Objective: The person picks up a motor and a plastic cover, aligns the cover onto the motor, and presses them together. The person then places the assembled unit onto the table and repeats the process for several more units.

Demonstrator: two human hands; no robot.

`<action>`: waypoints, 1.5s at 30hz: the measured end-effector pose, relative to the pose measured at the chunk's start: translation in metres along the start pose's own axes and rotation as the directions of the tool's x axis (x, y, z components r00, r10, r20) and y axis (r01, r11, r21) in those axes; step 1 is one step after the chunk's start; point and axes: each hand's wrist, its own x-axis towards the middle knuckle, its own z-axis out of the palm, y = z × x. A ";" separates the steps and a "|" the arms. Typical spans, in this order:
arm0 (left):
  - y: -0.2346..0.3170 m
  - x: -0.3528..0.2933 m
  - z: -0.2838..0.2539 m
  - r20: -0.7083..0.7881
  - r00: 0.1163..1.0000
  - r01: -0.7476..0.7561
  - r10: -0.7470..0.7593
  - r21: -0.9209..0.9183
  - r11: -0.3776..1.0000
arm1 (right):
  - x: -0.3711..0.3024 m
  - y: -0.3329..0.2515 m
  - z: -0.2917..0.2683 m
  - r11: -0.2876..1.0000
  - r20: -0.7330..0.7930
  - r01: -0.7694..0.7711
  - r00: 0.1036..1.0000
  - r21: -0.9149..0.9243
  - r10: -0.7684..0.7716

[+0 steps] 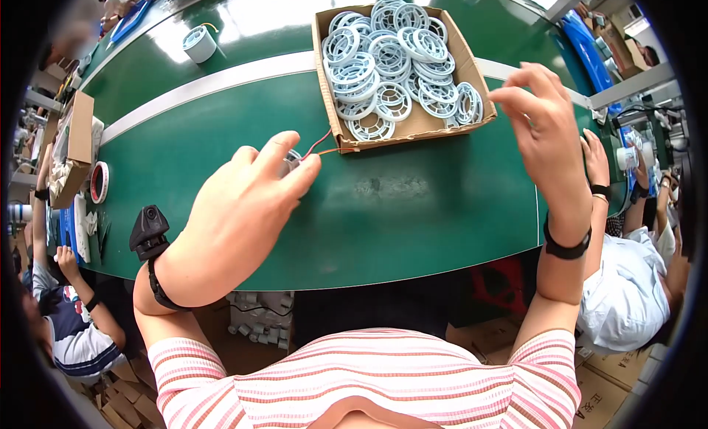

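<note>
My left hand (240, 204) is closed over the green table, thumb and fingers pinched round a small round part (293, 157) that they mostly hide. From it, a red wire and an orange wire run toward the near left corner of a shallow cardboard box (420, 139). Many pale blue, spoked plastic rings (391, 56) lie heaped in that box. My right hand (544, 123) is raised just right of the box, its fingers bent but apart, and nothing shows in it.
A white cylinder (198, 45) with a wire stands far left on the green table (413, 222). Near the left edge are a tape roll (99, 182) and a cardboard box (80, 130). Close to my right arm is another person's hand (595, 160); people also sit at left.
</note>
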 end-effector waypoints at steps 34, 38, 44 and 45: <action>0.017 0.020 0.050 0.192 0.980 0.141 0.044 -0.841 0.521 | -0.067 -0.096 0.011 0.867 0.390 -0.334 0.903 0.369 0.182; 0.012 0.022 0.052 0.294 0.941 0.237 0.169 -0.926 0.292 | -0.084 -0.113 0.017 0.799 0.368 -0.380 0.905 0.467 0.215; 0.022 0.021 0.053 0.476 0.837 0.511 0.270 -0.857 -0.072 | -0.094 -0.112 0.030 0.850 0.299 -0.311 0.935 0.426 0.192; 0.022 0.021 0.057 0.446 0.851 0.489 0.276 -0.865 -0.111 | -0.093 -0.110 0.030 0.858 0.284 -0.285 0.943 0.428 0.172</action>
